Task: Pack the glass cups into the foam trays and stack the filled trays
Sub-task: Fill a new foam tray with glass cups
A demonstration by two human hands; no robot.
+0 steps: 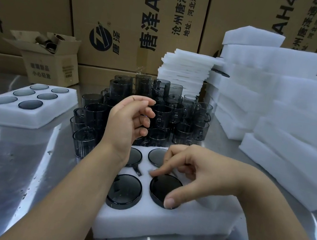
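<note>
- A foam tray (158,224) is set at the front of the metal table (12,170), with four dark glass cups (124,191) seen sunk in its holes, bases up.
- The front right cup (163,190) is pinched at its edge between thumb and forefinger of the right hand (203,173).
- The left hand (131,120) is held above the tray, fingers loosely curled, nothing gripped.
- Many loose cups (161,112) are crowded just behind the tray.
- A filled tray (20,117) is laid at the left; empty trays (294,140) are stacked at the right.
</note>
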